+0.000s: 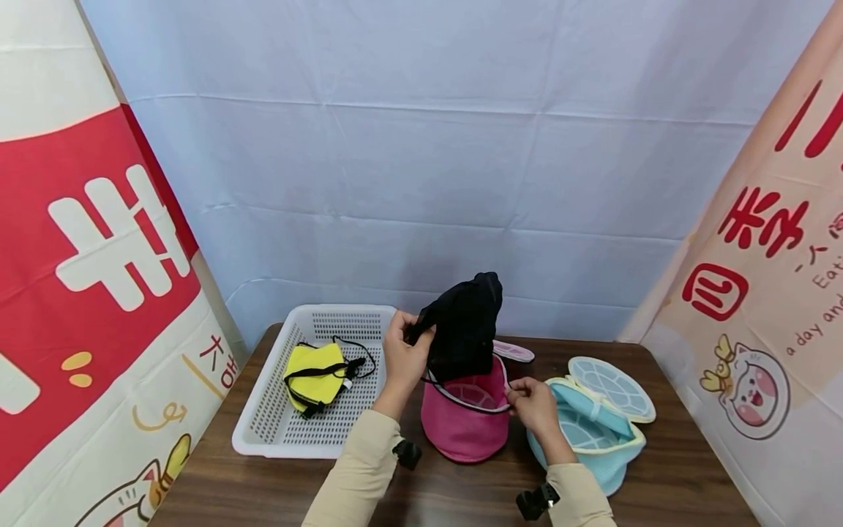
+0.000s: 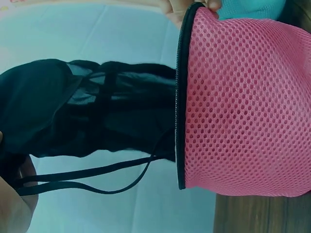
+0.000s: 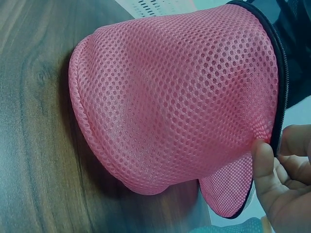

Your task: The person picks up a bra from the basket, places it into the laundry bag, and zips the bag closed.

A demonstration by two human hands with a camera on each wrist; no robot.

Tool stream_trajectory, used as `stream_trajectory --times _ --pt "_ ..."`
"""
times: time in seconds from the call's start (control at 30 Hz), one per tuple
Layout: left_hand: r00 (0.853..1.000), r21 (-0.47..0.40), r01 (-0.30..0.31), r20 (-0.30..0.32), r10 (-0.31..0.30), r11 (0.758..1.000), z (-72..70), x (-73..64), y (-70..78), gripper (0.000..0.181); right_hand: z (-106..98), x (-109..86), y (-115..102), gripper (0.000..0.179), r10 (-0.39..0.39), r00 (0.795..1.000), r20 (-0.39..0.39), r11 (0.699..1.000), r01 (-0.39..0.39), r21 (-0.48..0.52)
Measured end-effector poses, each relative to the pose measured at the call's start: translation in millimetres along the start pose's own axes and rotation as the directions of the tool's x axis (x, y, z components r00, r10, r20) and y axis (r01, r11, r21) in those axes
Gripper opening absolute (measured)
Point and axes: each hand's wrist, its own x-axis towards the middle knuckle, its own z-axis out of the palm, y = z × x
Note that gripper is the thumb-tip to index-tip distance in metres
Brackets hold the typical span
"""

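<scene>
My left hand [image 1: 405, 355] pinches the edge of a black, partly sheer cloth garment with thin straps [image 1: 464, 326]. The garment hangs over a pink mesh laundry bag [image 1: 464, 433], its lower end at the mouth of the bag; in the left wrist view, two loose straps loop below the garment [image 2: 112, 111]. With thumb and fingers, my right hand [image 1: 533, 406] grips the bag's black zipper rim on the right side. The bag stands upright on the table, unzipped, and part of its lid [image 3: 228, 191] hangs out behind it.
A white perforated basket [image 1: 253, 439] stands at the left, holding a folded yellow cloth item with black straps [image 1: 316, 369]. To the right, a light blue mesh bag [image 1: 602, 468] sits with its lid folded back. A pale cloth backdrop [image 1: 421, 183] hangs behind the wooden table [image 1: 217, 490].
</scene>
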Motion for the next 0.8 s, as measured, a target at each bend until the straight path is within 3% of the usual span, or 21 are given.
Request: stream_trajectory --times 0.37,0.67,0.8 --pt "0.999 0.002 -0.018 0.035 0.017 1.0 3.8 -4.8 -3.4 0.018 1.9 1.0 -0.6 0.014 -0.03 0.999 -0.02 0.999 0.029 -0.017" --pt "0.998 -0.001 0.057 0.036 -0.057 0.998 9.3 -8.7 -9.4 0.018 1.8 -1.0 -1.3 0.014 -0.034 0.999 -0.015 0.999 0.033 -0.014" --pt "0.993 -0.046 0.11 0.038 -0.108 0.993 11.2 -10.1 -11.5 0.017 2.1 -2.4 -1.8 0.014 -0.037 0.999 -0.013 0.999 0.037 -0.011"
